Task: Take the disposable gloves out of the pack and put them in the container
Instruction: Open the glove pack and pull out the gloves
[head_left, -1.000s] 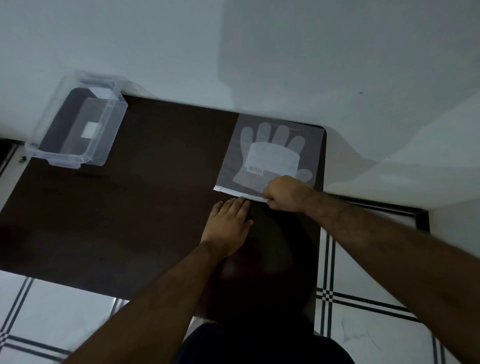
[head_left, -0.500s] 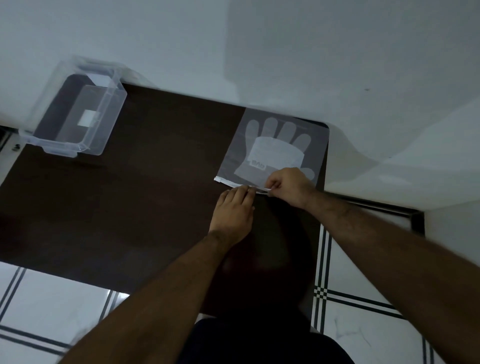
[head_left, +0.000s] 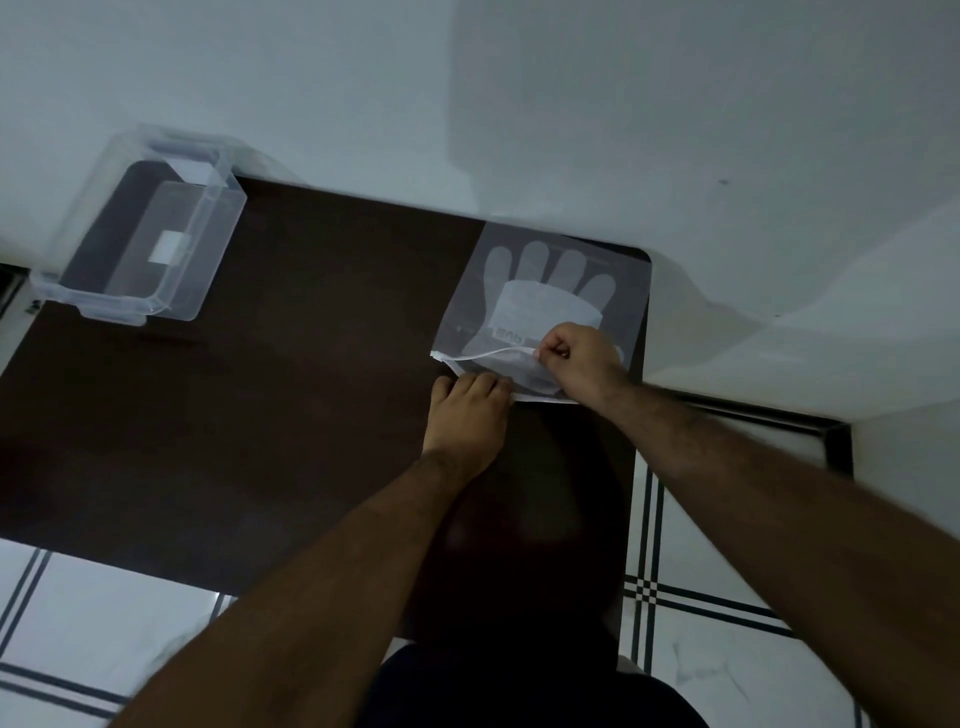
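A flat translucent pack of disposable gloves (head_left: 545, 296) lies at the far right corner of the dark brown table (head_left: 311, 389), a hand shape showing through it. My right hand (head_left: 576, 358) pinches the upper layer of the pack's near edge and holds it lifted, so the mouth gapes. My left hand (head_left: 467, 415) lies flat, fingertips pressing the lower edge of the pack onto the table. A clear plastic container (head_left: 140, 244) stands at the far left corner, with only a white label visible inside.
A white wall runs along the table's far side and right. White floor tiles (head_left: 727, 649) with dark stripe lines show beyond the near and right table edges. My dark clothing shows at the bottom.
My right hand has pulled the pack's upper edge up and away from me, opening the mouth. My left hand slid forward onto the lower edge.
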